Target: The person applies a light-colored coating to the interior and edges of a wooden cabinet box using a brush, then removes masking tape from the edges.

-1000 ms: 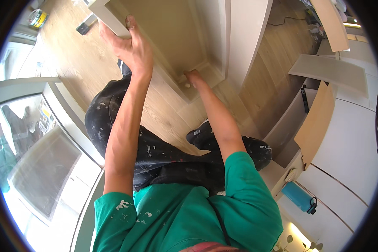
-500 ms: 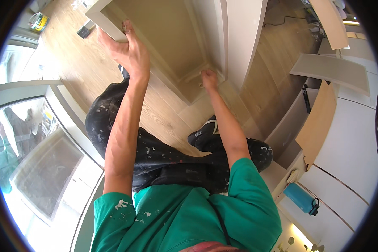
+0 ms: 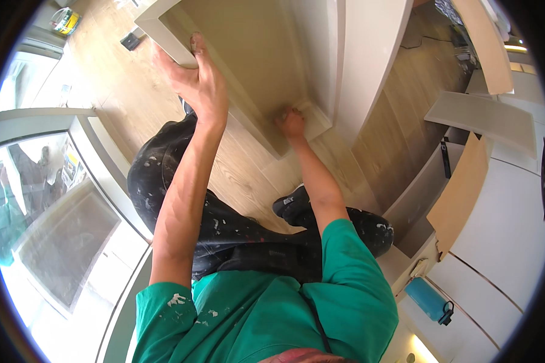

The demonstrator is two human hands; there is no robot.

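A beige, box-like frame with a recessed panel point(image 3: 236, 48) stands tilted before my knees. My left hand point(image 3: 203, 91) is closed on its left edge, the thumb lying over the front face and the fingers hidden behind the rim. Down at the inner lower corner, my right hand point(image 3: 292, 123) presses against the recess with its fingers curled. Whether something small is inside those fingers cannot be made out. A pale band of the lower rim point(image 3: 317, 121) shows just right of that hand.
Wood flooring point(image 3: 248, 181) lies under my paint-spotted legs. On the left stands a glazed frame point(image 3: 66, 224), with a paint bucket point(image 3: 65, 22) and a small black block point(image 3: 129, 42) farther off. To the right are an open drawer point(image 3: 427, 187), loose boards point(image 3: 484, 118) and a teal bottle point(image 3: 429, 300).
My right hand has slid left along the lower inside of the frame, away from its right corner. My left hand keeps its grip. The whole view has shifted slightly.
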